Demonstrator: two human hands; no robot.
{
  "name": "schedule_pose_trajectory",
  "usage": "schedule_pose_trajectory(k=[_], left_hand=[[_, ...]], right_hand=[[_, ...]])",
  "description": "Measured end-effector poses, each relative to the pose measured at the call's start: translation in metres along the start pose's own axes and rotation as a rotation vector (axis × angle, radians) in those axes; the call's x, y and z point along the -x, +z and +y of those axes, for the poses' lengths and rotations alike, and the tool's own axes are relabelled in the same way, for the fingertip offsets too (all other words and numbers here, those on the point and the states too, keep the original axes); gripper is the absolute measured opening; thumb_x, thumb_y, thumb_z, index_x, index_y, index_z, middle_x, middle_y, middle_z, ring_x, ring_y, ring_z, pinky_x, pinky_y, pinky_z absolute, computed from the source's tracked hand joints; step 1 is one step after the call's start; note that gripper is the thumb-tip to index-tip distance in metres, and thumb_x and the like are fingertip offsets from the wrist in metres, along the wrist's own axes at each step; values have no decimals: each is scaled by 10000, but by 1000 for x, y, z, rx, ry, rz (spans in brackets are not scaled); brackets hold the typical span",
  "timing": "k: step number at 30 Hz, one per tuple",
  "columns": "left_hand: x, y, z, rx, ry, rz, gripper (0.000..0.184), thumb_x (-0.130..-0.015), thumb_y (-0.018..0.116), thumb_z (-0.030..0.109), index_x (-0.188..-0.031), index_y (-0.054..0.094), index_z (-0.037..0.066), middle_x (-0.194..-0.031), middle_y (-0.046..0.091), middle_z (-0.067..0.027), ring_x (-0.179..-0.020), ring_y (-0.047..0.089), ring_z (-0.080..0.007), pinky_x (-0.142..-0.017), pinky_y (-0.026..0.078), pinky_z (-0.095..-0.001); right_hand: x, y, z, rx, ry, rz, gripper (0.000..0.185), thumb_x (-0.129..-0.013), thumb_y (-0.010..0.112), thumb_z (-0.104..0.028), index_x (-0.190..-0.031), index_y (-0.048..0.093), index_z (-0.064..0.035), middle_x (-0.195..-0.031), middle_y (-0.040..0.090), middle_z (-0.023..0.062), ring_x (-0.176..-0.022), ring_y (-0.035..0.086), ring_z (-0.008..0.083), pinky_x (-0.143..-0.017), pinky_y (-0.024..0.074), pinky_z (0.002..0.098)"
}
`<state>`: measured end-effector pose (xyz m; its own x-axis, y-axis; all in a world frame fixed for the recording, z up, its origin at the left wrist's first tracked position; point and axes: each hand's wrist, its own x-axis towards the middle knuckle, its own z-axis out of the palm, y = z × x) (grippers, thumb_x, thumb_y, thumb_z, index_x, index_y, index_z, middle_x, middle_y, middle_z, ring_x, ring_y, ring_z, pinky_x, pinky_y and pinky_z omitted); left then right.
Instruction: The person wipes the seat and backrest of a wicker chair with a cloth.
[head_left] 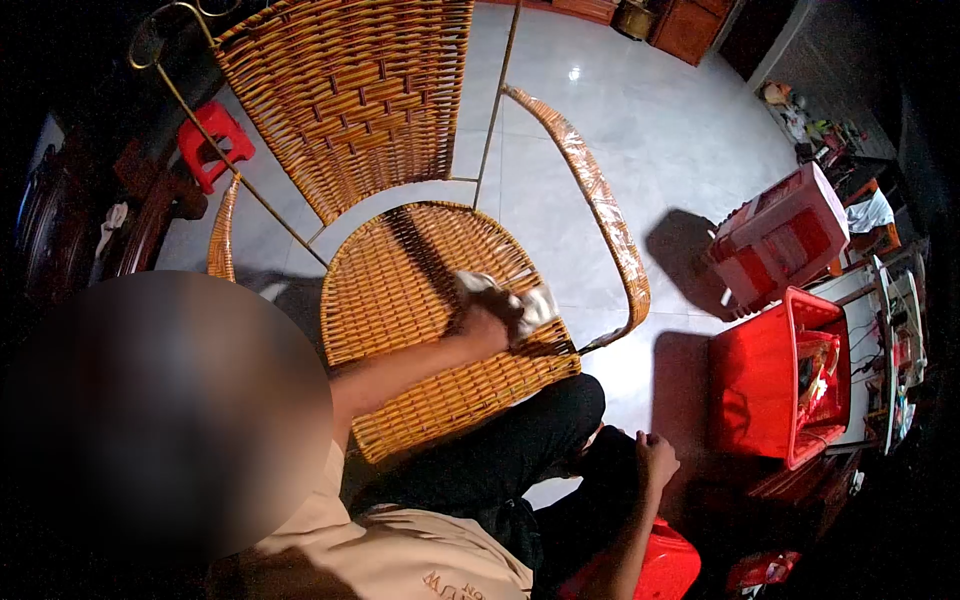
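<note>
My left hand (487,326) is closed on a pale, crumpled cloth (538,308) and presses it on the woven seat (400,290) of a rattan chair, near the seat's right edge. The chair has a woven backrest (360,90), thin metal rods and a curved armrest (600,200) wrapped in clear plastic. My right hand (657,462) is at the lower right beside my knee, away from the chair, its fingers curled with nothing visible in them.
A red bin (760,380) with items inside stands to the right. Above it is a red and translucent container (785,240). A red stool (215,145) is at the upper left, a cluttered table (895,350) at the far right. A blurred patch covers the lower left.
</note>
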<state>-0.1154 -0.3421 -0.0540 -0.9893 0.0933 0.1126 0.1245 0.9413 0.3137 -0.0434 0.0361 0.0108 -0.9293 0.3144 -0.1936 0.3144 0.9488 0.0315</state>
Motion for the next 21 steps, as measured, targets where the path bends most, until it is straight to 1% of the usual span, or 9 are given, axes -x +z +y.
schedule_pose_trajectory(k=[2,3,7,8,12,13,14,17,21], left_hand=[[14,-12,37,242,0,-201,380,-822,504,313,-1150,546,125,-1006,600,-182,-971,569,-347,-796,427,-519],[12,-6,46,55,70,-334,371,-828,510,316,-1168,536,171,-942,600,-208,-930,562,-388,-750,421,-552],[30,-6,50,97,203,-345,418,-846,502,303,-1257,482,226,-1043,532,-191,-925,502,-399,-740,395,-544],[46,-7,43,125,389,-115,350,-822,543,285,-1153,558,174,-1075,478,-179,-905,471,-376,-713,424,-504],[70,-18,19,134,654,-188,416,-793,582,301,-1189,547,179,-1110,442,-190,-951,442,-372,-724,416,-511],[70,-13,18,85,684,-147,438,-790,591,339,-1201,540,194,-1135,438,-193,-987,441,-386,-747,423,-503],[82,-19,-1,111,771,-270,434,-785,612,367,-1191,541,230,-1200,427,-196,-1033,431,-399,-777,425,-501],[97,-32,-25,120,931,-250,500,-746,680,376,-1210,516,290,-1270,406,-174,-1028,439,-385,-794,428,-478],[95,-54,-31,109,1014,-309,498,-710,705,364,-1167,533,267,-1248,429,-157,-1005,458,-357,-779,437,-456]], right_hand=[[1,1,0,19,3,-2,374,-811,563,-443,-917,708,-116,-869,672,153,-838,635,355,-776,461,466],[2,1,0,20,-4,-4,372,-813,558,-442,-921,709,-119,-872,673,152,-840,636,353,-775,462,464],[-5,18,10,97,43,7,358,-817,553,-434,-927,707,-130,-889,674,140,-854,639,341,-776,460,449],[-4,23,12,89,31,0,358,-817,553,-434,-927,707,-130,-889,674,140,-854,639,341,-776,460,449],[7,6,6,21,4,24,344,-822,569,-426,-918,701,-123,-894,677,122,-856,640,323,-770,459,443],[6,4,6,19,-8,35,340,-824,570,-424,-912,702,-124,-886,677,124,-847,640,323,-762,459,445],[10,6,7,10,-20,39,337,-826,570,-423,-907,704,-124,-878,676,126,-838,640,323,-755,458,447],[9,12,13,39,-21,61,330,-827,574,-417,-894,706,-122,-866,676,130,-824,641,322,-739,458,447],[8,19,23,8,-16,93,329,-829,573,-410,-889,708,-116,-869,676,132,-823,638,329,-733,459,450]])
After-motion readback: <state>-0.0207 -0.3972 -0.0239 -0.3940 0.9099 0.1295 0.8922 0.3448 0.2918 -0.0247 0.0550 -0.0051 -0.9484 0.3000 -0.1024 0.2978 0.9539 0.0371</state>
